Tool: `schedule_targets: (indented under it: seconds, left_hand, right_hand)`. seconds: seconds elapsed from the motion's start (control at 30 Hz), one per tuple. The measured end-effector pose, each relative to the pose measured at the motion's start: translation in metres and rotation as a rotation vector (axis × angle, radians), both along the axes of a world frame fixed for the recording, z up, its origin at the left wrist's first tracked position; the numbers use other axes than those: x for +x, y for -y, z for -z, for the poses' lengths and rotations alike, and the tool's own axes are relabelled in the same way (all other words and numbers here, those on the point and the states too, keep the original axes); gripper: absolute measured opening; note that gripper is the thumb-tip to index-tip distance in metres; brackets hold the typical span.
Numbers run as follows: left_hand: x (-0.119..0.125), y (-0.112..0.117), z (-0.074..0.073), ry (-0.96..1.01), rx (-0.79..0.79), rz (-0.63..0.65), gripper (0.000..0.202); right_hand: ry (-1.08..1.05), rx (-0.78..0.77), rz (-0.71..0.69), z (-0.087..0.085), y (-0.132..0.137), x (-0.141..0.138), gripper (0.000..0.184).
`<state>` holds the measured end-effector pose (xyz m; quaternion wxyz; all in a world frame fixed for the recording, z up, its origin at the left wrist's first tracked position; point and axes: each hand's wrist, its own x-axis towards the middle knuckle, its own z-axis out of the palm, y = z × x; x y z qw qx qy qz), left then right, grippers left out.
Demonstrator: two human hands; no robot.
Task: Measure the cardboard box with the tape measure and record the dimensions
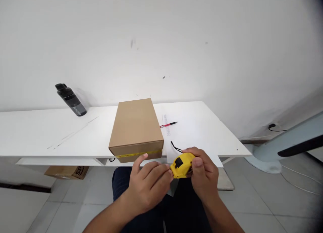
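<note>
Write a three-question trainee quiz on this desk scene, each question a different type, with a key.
1. True or false: the yellow tape blade runs along the near face of the cardboard box.
2. Which hand grips the yellow tape measure? A) left hand B) right hand C) neither
3. Fill in: the pen lies on the white table to the ______ of the box.

Key
1. True.
2. B: the right hand wraps the case, while the left hand has its fingers at the case's front.
3. Right.
</note>
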<state>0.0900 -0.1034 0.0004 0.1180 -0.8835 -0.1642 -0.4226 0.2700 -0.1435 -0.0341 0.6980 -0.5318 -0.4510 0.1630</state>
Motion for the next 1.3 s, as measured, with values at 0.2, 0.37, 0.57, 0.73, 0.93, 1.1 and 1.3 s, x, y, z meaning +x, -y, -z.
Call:
schedule_targets:
  seconds: [0.2,0.37,0.57,0.73,0.93,1.1,1.3]
  left_hand:
    - [0.005,-0.007,0.016,-0.136,-0.083,0.064,0.042]
    - [-0.061,-0.037,0.036,0.072,-0.082,-0.36,0.07]
    - [-0.098,-0.054,0.066,0.384,-0.674,-0.492,0.054]
    - [-0.073,-0.023,0.074,0.246,-0.563,-0.48,0.058]
    - [-0.07,-0.017,-0.001,0.0,-0.184,-0.342,0.072]
    - [-0.039,-0.05,-0.044,-0.231,-0.11,-0.294,0.056]
    - [-0.032,-0.082,-0.045,-0.305,-0.152,-0.239,0.045]
  right_hand:
    - [-0.286,-0.207,0.055,0.015,0.011,0.019,0.05]
    - [-0.491,-0.363,-0.106,0.026,0.0,0.02,0.056]
    - [-0.269,-0.449,-0.474,0.025,-0.04,-0.012,0.065]
    - [-0.152,-0.495,-0.4,0.029,-0.06,-0.022,0.037]
    - [-0.228,-0.67,-0.876,0.03,-0.068,-0.001,0.053]
    - [-0.012,-0.772,-0.694,0.029,-0.062,-0.004,0.051]
    - [-0.071,-0.597,-0.668,0.012,-0.035,0.008,0.048]
